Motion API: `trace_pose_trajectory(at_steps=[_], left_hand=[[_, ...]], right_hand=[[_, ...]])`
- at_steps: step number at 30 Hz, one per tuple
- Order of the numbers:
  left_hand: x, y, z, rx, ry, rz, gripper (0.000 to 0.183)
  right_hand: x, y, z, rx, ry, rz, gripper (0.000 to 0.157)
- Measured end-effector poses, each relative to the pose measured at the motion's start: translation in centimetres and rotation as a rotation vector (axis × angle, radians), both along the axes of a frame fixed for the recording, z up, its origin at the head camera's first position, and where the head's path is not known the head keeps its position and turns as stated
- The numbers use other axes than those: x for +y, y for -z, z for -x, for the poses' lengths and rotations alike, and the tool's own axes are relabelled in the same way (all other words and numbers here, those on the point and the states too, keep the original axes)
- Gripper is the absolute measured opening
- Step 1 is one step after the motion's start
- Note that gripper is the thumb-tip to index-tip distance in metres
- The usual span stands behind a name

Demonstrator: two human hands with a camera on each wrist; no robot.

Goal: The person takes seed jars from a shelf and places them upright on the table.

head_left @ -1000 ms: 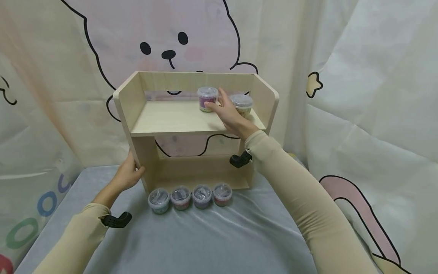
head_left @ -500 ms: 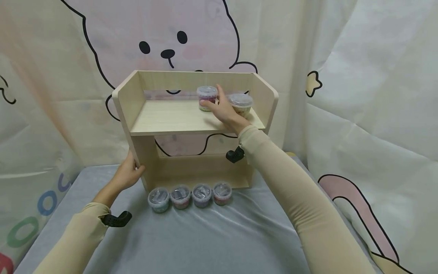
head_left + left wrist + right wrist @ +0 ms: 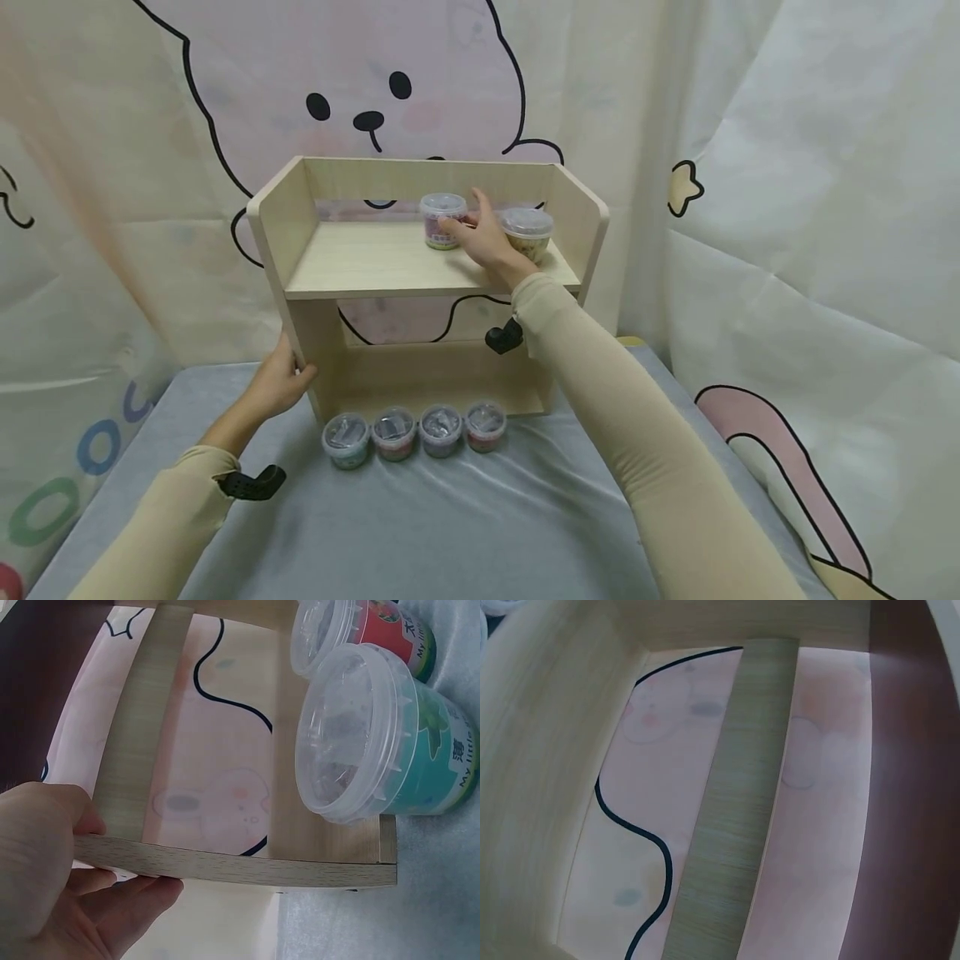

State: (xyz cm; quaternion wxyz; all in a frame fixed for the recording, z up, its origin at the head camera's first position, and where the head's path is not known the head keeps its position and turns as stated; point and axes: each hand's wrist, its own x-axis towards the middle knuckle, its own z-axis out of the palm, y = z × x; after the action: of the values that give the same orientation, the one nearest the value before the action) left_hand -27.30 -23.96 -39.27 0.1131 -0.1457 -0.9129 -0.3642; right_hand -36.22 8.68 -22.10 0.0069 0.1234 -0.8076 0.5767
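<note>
My right hand point(image 3: 487, 242) is at a small clear tub with a purple label and lid point(image 3: 441, 223), upright on the wooden rack's point(image 3: 345, 258) upper shelf. Its thumb lies across the tub's front, fingers at the right side, index finger raised. Right behind that hand stands a wider lidded tub with yellowish contents point(image 3: 528, 237). My left hand point(image 3: 277, 379) grips the edge of the rack's left side panel; thumb and fingers wrap it in the left wrist view. The right wrist view shows the lower compartment, not the hand.
Several lidded tubs stand in a row on the grey cloth before the rack, among them a teal one point(image 3: 427, 750) and a red one point(image 3: 386, 630). A printed curtain point(image 3: 600, 100) hangs behind the rack. The grey cloth point(image 3: 412, 525) covers the table.
The purple-labelled tub has shifted left and slightly forward on the upper shelf, its label turned more to the front. My right hand and forearm have moved left. My left hand keeps its grip.
</note>
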Motion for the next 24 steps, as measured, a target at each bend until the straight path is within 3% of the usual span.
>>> trace_pose_trajectory(at_steps=[6, 11, 18, 24], left_hand=[[0.0, -0.08, 0.1, 0.003, -0.007, 0.011, 0.076], [-0.04, 0.03, 0.08, -0.002, -0.003, 0.007, 0.075], [-0.05, -0.04, -0.03, 0.0, -0.01, -0.001, 0.076], [0.23, -0.07, -0.03, -0.033, 0.008, -0.013, 0.082]], right_hand=[[-0.42, 0.18, -0.05, 0.04, 0.004, -0.043, 0.08], [-0.74, 0.24, 0.09, 0.009, -0.029, -0.008, 0.071], [-0.8, 0.14, 0.34, 0.005, -0.036, -0.012, 0.072], [-0.21, 0.43, 0.53, -0.025, -0.035, 0.057, 0.072]])
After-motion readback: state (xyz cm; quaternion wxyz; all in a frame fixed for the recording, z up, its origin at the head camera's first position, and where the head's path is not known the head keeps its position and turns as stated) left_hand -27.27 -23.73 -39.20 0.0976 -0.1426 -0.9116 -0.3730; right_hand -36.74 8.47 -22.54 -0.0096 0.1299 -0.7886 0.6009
